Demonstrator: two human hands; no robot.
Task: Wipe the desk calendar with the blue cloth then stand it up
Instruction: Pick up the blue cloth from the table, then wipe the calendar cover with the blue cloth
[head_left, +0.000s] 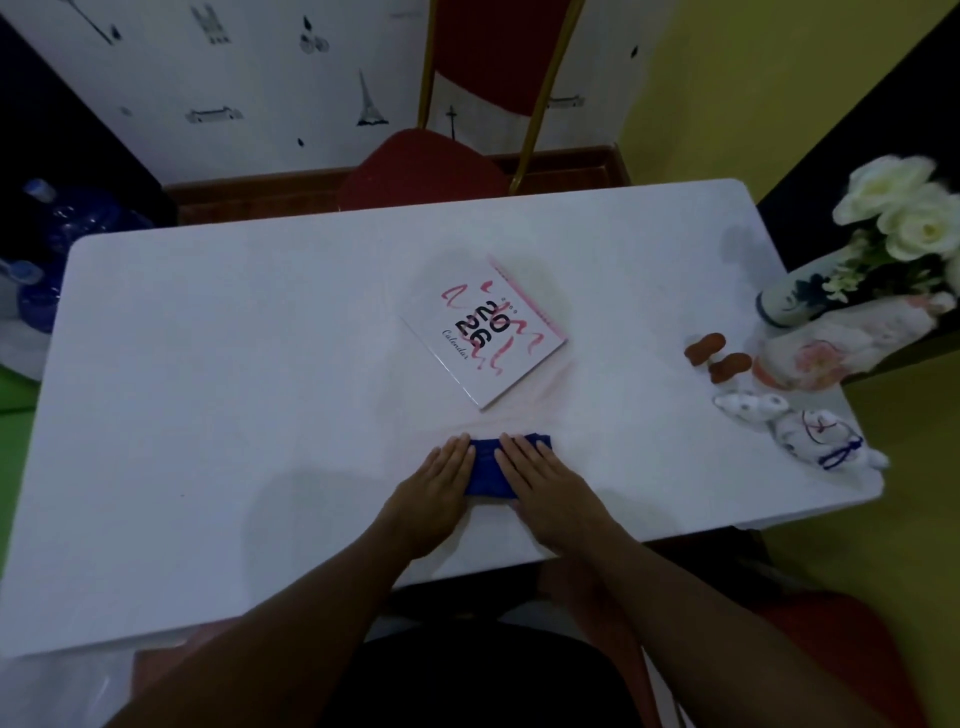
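Note:
The desk calendar (485, 332) lies flat on the white table (234, 364), a white cover with pink squiggles and "2026 Calendar", turned at an angle. Nearer to me the folded blue cloth (488, 470) rests on the table. My left hand (434, 491) lies flat on the cloth's left part, fingers straight and together. My right hand (545, 488) presses flat on its right part. Both palms cover much of the cloth. Neither hand touches the calendar, which is a short way beyond the fingertips.
At the table's right edge stand a vase with white flowers (893, 228), a pale figurine (841, 348), two small brown pieces (719, 356) and a white toy rabbit (800, 426). A red chair (431, 166) is behind the far edge. Blue bottles (57, 244) sit at left.

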